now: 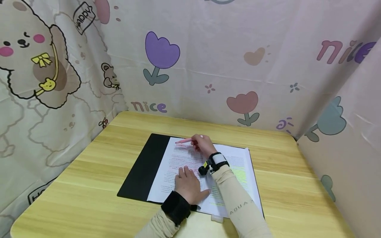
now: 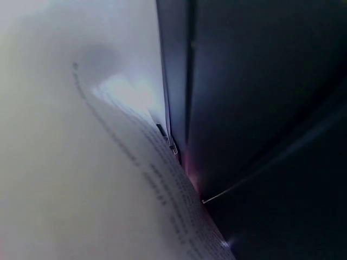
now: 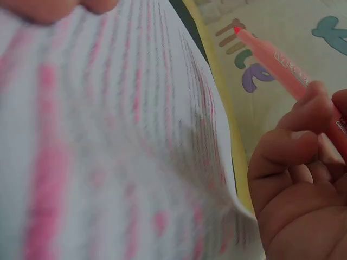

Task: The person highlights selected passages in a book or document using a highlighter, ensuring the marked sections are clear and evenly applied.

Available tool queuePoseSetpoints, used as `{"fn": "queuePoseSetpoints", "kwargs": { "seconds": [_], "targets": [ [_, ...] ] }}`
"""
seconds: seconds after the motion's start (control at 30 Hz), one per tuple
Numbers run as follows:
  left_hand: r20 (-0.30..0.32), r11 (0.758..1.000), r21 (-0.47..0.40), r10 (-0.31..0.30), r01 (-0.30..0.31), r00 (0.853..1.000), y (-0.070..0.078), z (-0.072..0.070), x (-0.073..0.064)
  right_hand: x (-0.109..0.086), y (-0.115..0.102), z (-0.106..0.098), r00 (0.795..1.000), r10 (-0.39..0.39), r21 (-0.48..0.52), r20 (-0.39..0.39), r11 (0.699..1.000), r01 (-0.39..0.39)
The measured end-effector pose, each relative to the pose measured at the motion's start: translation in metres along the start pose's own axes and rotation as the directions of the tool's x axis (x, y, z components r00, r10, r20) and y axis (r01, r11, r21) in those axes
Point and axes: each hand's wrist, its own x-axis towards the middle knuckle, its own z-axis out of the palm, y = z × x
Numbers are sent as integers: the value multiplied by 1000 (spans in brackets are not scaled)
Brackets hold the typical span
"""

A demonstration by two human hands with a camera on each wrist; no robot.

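My right hand (image 1: 203, 144) grips a pink highlighter (image 1: 184, 140) near the top of a printed page (image 1: 183, 162). In the right wrist view the highlighter (image 3: 276, 62) is uncapped, its tip pointing away from curled fingers (image 3: 295, 149). Pink marks run along many text lines. Lower on the sheets, my left hand (image 1: 189, 186) rests palm down with its fingers spread. Fingertips (image 3: 46, 8) also show at that view's upper left corner. The left wrist view holds only blurred print (image 2: 157, 184) and a dark surface; the hand is out of it.
Under the sheets lies a black folder (image 1: 143, 168), its bare flap to the left. Yellow highlighting (image 1: 239, 175) marks the right-hand page. A small whitish block (image 1: 217, 218) sits by the folder's near edge. The wooden table (image 1: 89, 185) meets printed curtains (image 1: 190, 82) behind and at both sides.
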Motion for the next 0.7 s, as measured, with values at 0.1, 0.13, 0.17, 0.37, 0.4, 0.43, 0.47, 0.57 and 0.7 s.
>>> {"fn": "queuePoseSetpoints", "kwargs": {
  "seconds": [0.1, 0.13, 0.17, 0.37, 0.4, 0.43, 0.47, 0.57, 0.7],
  "targets": [
    [-2, 1000, -12, -4, 4, 1000, 0, 0, 0, 5, -5, 6, 1000, -3, 2, 1, 1000, 3],
    [-6, 1000, -15, -7, 7, 1000, 1, 0, 0, 7, -6, 8, 1000, -7, -7, -4, 1000, 7],
    [-11, 1000, -15, -9, 9, 1000, 1, 0, 0, 8, -7, 10, 1000, -15, -26, -11, 1000, 14],
    [-37, 999, -37, -14, 12, 999, 1, 0, -1, 16, -3, 19, 996, -61, -232, -64, 972, 44],
    [-35, 999, -41, -14, 13, 999, 1, 0, -1, 18, -1, 20, 996, -64, -260, -66, 965, 45],
    [-32, 999, -44, -15, 13, 999, 1, 0, -1, 19, 0, 20, 995, -68, -282, -66, 958, 47],
    [-29, 999, -46, -16, 15, 999, 1, 0, 0, 20, 1, 21, 995, -76, -305, -64, 951, 53],
    [-18, 999, -48, -16, 15, 1000, 1, 0, 0, 22, 4, 22, 993, -109, -344, -49, 935, 86],
    [-21, 999, -47, -15, 14, 1000, 1, 0, 0, 24, 6, 23, 989, -146, -387, -34, 914, 121]
  ]
}}
